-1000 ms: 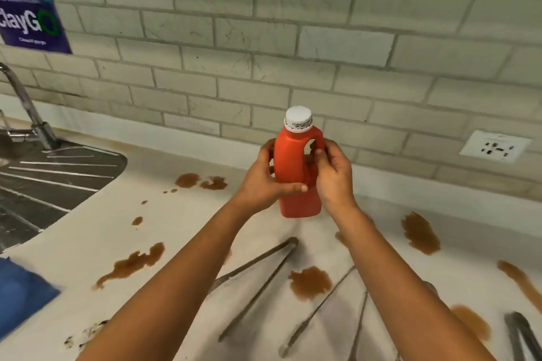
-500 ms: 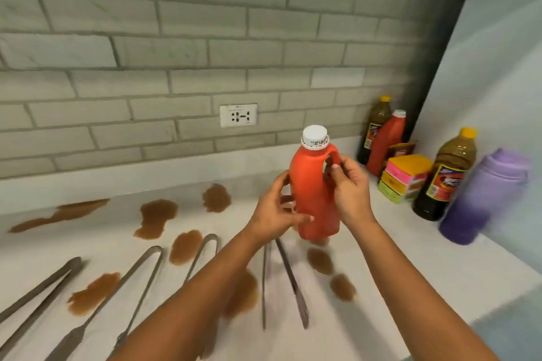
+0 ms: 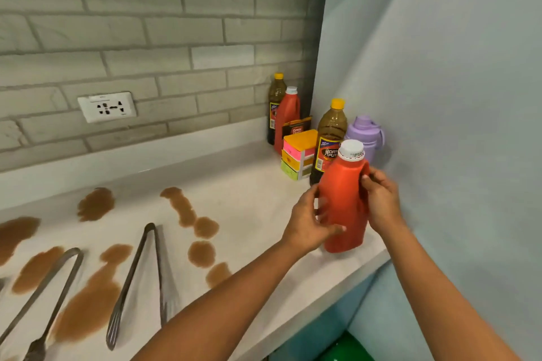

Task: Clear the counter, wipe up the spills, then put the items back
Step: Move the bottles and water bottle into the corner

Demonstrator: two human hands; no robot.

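Head view: both hands grasp an upright red white-capped bottle (image 3: pixel 343 202), left hand (image 3: pixel 308 226) on its side, right hand (image 3: pixel 381 202) at the handle, over the counter (image 3: pixel 258 190) edge near brown spills (image 3: pixel 202 253).

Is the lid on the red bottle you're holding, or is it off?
On. The white cap sits on top of the red bottle, which stands upright between the left hand and right hand.

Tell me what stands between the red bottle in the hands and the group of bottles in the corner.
Nothing visible does. The red bottle, held by the left hand and right hand, sits at the counter edge just in front of the dark sauce bottle and purple bottle.
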